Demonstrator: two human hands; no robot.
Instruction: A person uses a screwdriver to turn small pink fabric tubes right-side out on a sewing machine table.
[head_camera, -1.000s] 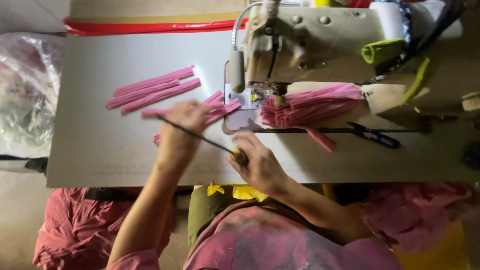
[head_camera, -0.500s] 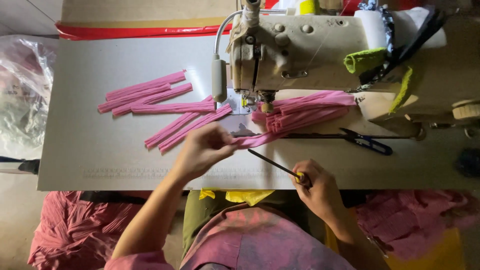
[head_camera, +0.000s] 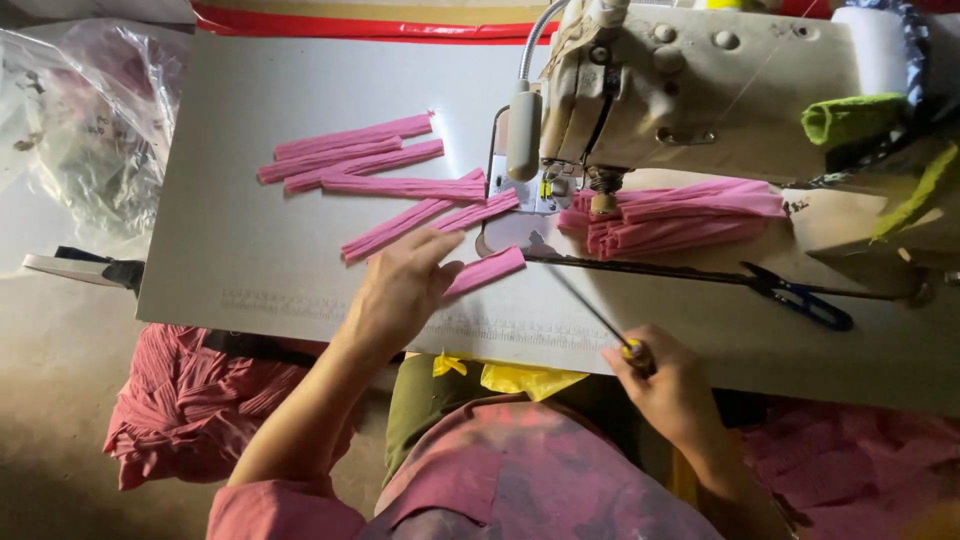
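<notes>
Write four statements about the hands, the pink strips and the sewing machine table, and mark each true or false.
1. The left hand rests on a pink fabric strip. True.
2. The right hand holds scissors. False: it grips a thin rod tool; the scissors lie on the table.
3. A bundle of pink strips lies under the sewing machine. True.
4. A plastic bag sits to the right of the machine. False: it sits at far left.

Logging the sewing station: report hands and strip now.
Left hand flat on pink fabric strip. Right hand grips thin rod tool. Scissors lie beside the path.
</notes>
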